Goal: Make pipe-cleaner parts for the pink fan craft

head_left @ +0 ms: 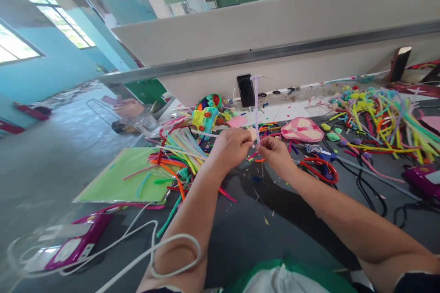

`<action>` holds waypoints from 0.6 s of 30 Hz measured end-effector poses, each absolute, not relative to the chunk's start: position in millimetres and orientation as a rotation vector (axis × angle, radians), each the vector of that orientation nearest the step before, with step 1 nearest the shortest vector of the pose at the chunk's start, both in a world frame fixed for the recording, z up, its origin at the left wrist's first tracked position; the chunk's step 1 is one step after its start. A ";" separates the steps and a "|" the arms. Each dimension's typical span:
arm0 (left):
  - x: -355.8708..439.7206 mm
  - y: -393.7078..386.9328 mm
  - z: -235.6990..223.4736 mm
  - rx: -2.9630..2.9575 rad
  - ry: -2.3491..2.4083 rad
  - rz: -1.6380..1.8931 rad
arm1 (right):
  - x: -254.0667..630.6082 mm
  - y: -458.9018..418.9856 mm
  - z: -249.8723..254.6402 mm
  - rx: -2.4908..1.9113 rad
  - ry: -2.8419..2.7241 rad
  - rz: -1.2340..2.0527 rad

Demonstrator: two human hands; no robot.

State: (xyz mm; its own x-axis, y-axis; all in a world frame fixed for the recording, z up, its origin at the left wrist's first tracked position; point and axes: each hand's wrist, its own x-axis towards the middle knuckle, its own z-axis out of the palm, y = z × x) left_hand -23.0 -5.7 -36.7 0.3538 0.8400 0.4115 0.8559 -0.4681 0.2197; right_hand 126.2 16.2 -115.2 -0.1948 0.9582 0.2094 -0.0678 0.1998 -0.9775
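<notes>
A pale lilac pipe cleaner [256, 105] stands upright between my hands, with a small bent part at its top. My right hand [275, 153] pinches its lower end between thumb and fingertips. Close against it, my left hand [232, 144] is closed at the same lower end, fingers pressed together; a small pale bit shows between the two hands, too small to name. Behind my right hand lies a pink striped oval piece [302, 129]. Scissors with red handles [319, 170] rest just right of my right wrist.
Loose pipe cleaners [185, 146] lie left, and a larger heap [385, 119] right. A phone [246, 90] leans against the white partition [206, 87]. A green sheet [120, 176], a purple device [80, 240] and a white cable [137, 256] are on the left; black cords [364, 187] cross the right.
</notes>
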 end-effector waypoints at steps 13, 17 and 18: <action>-9.5 -15.4 -35.2 -2.229 -1.319 -1.148 | 126.9 21.8 -113.1 -0.790 -1.196 1.463; -13.7 -15.1 -33.8 -1.895 -1.476 -1.873 | 133.2 19.4 -98.5 -0.653 -1.122 1.537; -15.3 -10.4 -35.8 -1.882 -1.564 -2.003 | 134.7 18.0 -95.0 -0.620 -1.109 1.541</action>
